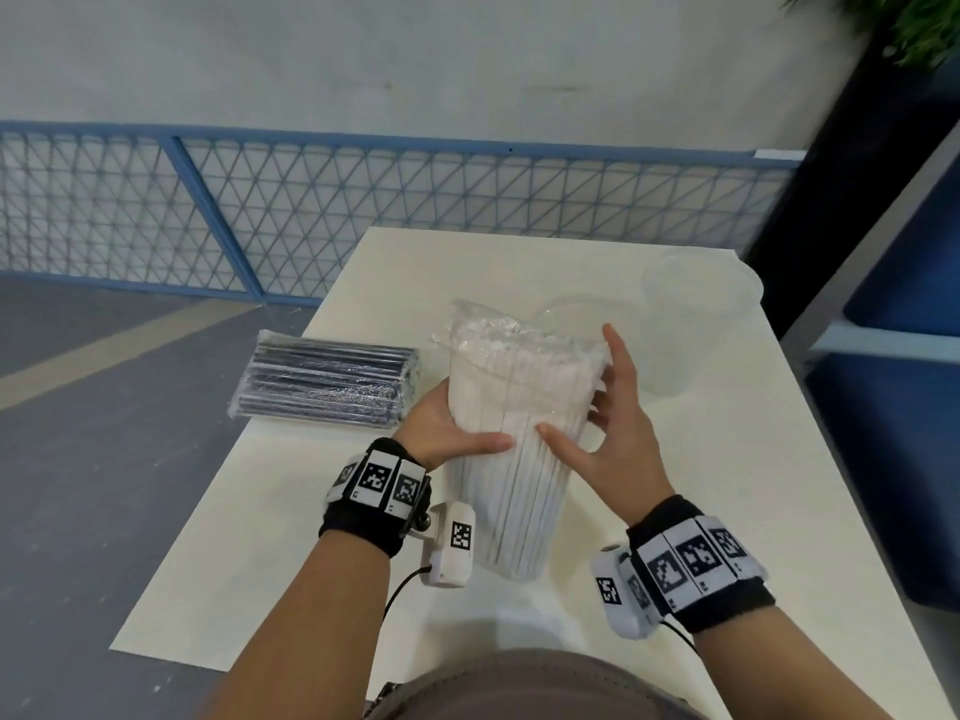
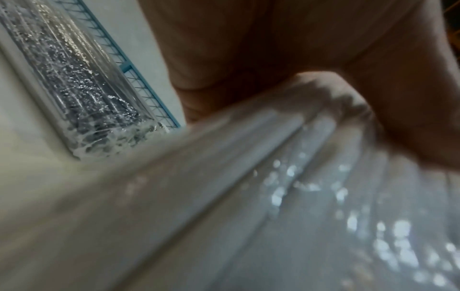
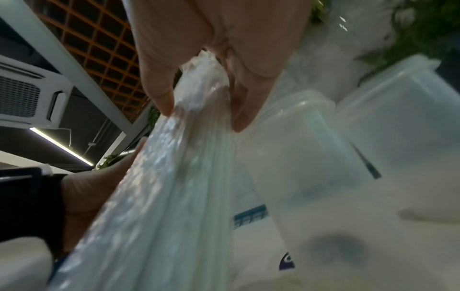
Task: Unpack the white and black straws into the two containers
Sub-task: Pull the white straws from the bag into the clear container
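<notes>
A pack of white straws (image 1: 511, 449) in clear plastic stands tilted above the middle of the table, held between both hands. My left hand (image 1: 457, 423) grips its left side, thumb across the front. My right hand (image 1: 613, 423) holds the right side, thumb on the front, index finger pointing up; in the right wrist view its fingers (image 3: 161, 94) pinch the plastic of the white pack (image 3: 159, 196). A wrapped pack of black straws (image 1: 327, 379) lies flat at the table's left edge, also seen as the black pack (image 2: 74, 88). Two clear containers (image 1: 696, 288) (image 1: 576, 311) stand behind the white pack.
The white table (image 1: 701, 537) has bare surface in front and to the right of the hands. A blue mesh fence (image 1: 260, 210) runs behind it, grey floor lies to the left, and a dark blue piece of furniture (image 1: 909, 356) stands on the right.
</notes>
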Available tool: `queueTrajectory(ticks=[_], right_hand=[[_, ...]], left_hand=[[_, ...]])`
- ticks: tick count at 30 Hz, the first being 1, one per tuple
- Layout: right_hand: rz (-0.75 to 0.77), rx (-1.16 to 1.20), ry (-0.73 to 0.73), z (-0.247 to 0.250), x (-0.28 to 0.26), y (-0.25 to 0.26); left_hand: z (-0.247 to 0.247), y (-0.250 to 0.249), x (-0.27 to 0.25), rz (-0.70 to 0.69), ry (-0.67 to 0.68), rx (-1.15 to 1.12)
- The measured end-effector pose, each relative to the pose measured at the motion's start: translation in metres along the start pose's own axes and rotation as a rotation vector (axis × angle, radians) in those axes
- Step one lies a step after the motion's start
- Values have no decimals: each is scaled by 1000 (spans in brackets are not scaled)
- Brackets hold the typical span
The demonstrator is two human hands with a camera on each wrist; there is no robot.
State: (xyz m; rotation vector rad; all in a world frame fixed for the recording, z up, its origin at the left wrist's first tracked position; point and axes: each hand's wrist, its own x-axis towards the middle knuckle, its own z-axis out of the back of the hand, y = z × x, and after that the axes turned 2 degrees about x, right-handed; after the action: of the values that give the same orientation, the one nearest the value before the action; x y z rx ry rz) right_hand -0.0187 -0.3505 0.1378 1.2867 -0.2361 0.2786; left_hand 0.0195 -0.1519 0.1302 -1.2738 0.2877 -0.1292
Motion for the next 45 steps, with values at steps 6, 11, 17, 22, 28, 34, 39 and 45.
queueTrajectory(ticks=[6, 11, 17, 22, 28, 34, 39, 45], right_hand=[[423, -485, -49, 18, 6, -5], [651, -589, -116, 20, 14, -3], [473, -527, -186, 19, 19, 16], [200, -244, -227, 33, 41, 42], [36, -181, -469, 52, 78, 48], [316, -367, -25, 27, 60, 74], [211, -587, 276, 1, 65, 82], [202, -779, 615, -9, 78, 86]], left_hand=[[-3, -4, 2, 13, 13, 14], [-4, -3, 2, 15, 16, 34], [-4, -5, -1, -2, 1, 156], [2, -3, -5, 62, 24, 183], [8, -7, -9, 14, -46, 148], [12, -2, -10, -36, -197, 68], [9, -3, -10, -78, -274, 116], [13, 1, -8, -72, -233, 173]])
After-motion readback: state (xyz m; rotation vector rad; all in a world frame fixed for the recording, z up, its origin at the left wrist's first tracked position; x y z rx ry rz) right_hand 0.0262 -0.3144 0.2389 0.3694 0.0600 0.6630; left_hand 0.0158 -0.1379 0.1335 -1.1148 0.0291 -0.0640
